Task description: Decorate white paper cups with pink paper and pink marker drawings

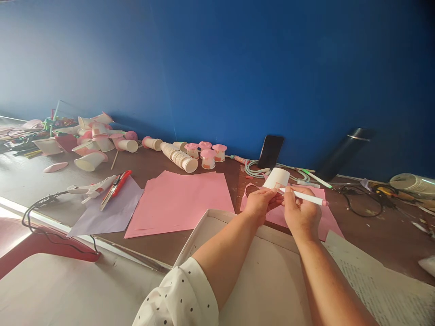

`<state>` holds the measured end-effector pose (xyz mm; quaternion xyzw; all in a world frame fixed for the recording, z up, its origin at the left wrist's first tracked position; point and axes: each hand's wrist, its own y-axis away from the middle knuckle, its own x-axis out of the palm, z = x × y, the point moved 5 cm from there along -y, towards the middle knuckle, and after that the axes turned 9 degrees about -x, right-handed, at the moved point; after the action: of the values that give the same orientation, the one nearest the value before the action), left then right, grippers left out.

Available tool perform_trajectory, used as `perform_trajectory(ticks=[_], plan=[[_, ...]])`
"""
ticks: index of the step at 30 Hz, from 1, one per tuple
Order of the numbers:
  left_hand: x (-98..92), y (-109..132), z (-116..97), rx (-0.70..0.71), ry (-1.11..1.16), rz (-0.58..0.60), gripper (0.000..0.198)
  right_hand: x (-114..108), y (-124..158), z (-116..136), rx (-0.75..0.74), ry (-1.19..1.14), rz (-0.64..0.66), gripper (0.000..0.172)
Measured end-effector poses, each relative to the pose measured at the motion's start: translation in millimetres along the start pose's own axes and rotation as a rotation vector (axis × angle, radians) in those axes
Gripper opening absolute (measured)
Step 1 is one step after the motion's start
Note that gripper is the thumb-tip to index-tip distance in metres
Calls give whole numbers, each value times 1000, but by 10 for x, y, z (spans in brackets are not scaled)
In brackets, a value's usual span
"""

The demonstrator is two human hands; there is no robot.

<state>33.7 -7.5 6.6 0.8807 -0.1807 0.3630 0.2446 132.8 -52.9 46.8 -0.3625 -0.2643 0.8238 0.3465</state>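
Fingers of my left hand (258,203) close on a white cup (279,176), my right hand (302,217) pinches a marker (310,197); near-right printed page (370,274) too blurred to read

My left sleeve (180,294) — off-white cloth, patterned with small round black dots, scattered and well apart. Fabric sits loose, creased in soft folds; hem curves round my left forearm (226,253). Past hem, forearm bare, left hand (258,206) bare too. On other side — right hand (302,217) and right forearm (326,271) bare as far as view shows.
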Motion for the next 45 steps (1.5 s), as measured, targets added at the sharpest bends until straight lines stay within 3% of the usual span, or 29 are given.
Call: perform_trajectory(ticks=[45], plan=[[13,-24,25,12,-66,76,20,-48,-36,-37,71,-23,-26,28]])
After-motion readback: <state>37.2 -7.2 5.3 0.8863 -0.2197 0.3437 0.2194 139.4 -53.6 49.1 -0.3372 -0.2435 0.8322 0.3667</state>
